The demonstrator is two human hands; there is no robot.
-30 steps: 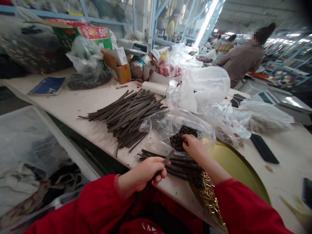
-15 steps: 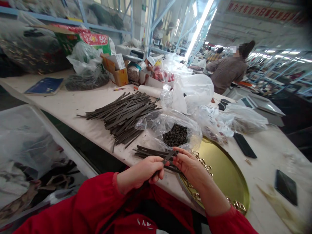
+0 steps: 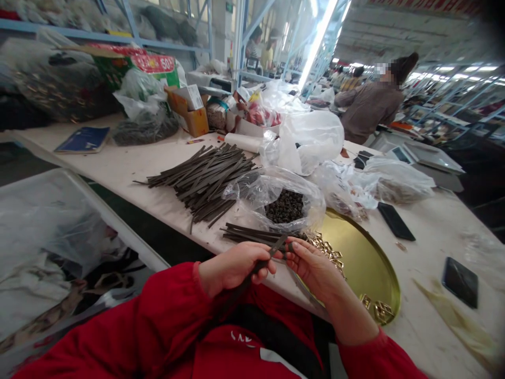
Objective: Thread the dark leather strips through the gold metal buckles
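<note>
The left hand (image 3: 240,264) closes its fingers around a dark strip (image 3: 279,243), whose near end trails down toward the lap and whose tip angles up to one o'clock. The right hand (image 3: 311,262), just beside it at three o'clock, pinches a small dark piece (image 3: 290,246) between thumb and fingertips at that tip; whether the strip passes through the piece cannot be told. Taking the hands as the dial's centre, an open clear bag (image 3: 252,184) of small dark loops (image 3: 284,205) sits at twelve, a large heap of dark strips (image 3: 205,176) lies at eleven, and a gold tray (image 3: 363,252) with metal buckles (image 3: 379,311) at three. Well away at eleven, a red and green carton (image 3: 154,62) reads "50" on its red panel; below it, a small white box (image 3: 193,97) bears a printed label too fine to read. The blue booklet (image 3: 82,140) at ten has cover print that is likewise illegible. High at one, a red banner (image 3: 432,5) is cut by the frame's upper edge, its characters too blurred to read surely. Toward seven, the red clothing (image 3: 213,347) carries partly hidden white lettering (image 3: 243,337).
</note>
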